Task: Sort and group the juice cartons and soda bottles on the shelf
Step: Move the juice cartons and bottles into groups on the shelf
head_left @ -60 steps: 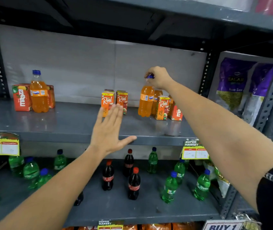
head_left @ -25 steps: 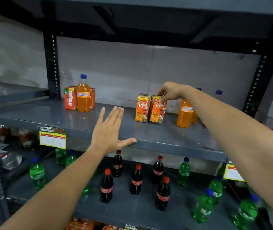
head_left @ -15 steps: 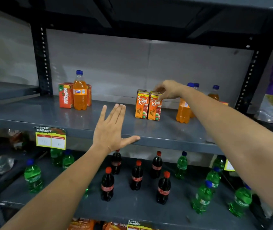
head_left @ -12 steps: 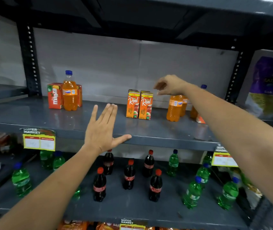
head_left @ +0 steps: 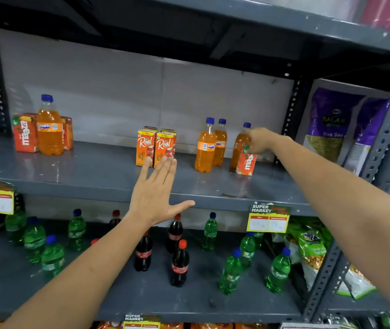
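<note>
Right hand [head_left: 261, 141] moved right, now gripping Maaza carton [head_left: 246, 161]; left hand [head_left: 156, 193] unchanged.

On the grey shelf [head_left: 89, 172], you had a wide bare stretch at centre left of the frame, between the left Maaza cartons [head_left: 24, 132] with their Fanta bottle [head_left: 49, 129] and the two Real cartons [head_left: 155, 148]. A narrower gap lay between those cartons and the pair of Fanta bottles [head_left: 209, 146] right of centre. Your left hand [head_left: 156, 193] hung flat before the shelf's front edge, partly covering the Real cartons. At right, your right hand [head_left: 260, 141] pinched a Maaza carton [head_left: 246, 161] that stood just in front of a third bottle [head_left: 239, 143], with the upright post [head_left: 291, 108] close behind.
</note>
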A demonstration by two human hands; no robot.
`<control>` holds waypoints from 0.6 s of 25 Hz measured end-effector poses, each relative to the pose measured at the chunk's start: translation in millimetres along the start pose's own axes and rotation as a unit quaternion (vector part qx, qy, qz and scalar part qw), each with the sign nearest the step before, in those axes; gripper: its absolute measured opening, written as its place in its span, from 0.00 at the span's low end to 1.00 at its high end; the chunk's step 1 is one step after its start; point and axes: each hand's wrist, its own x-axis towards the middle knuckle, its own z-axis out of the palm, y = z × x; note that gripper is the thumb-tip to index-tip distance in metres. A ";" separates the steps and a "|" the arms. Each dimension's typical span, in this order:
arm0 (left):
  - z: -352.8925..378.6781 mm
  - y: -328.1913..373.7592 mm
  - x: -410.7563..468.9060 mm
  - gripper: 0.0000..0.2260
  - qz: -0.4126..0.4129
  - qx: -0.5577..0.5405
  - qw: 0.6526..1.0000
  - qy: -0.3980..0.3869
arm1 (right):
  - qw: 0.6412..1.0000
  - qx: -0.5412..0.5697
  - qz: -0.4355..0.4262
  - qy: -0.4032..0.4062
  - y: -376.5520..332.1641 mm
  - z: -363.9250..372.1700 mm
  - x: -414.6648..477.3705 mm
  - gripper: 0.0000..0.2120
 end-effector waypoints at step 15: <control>-31.4 -159.6 -82.1 0.46 -0.120 0.066 0.990 -0.046 | 0.983 0.102 -0.122 -0.095 -84.1 -50.0 5.2 0.09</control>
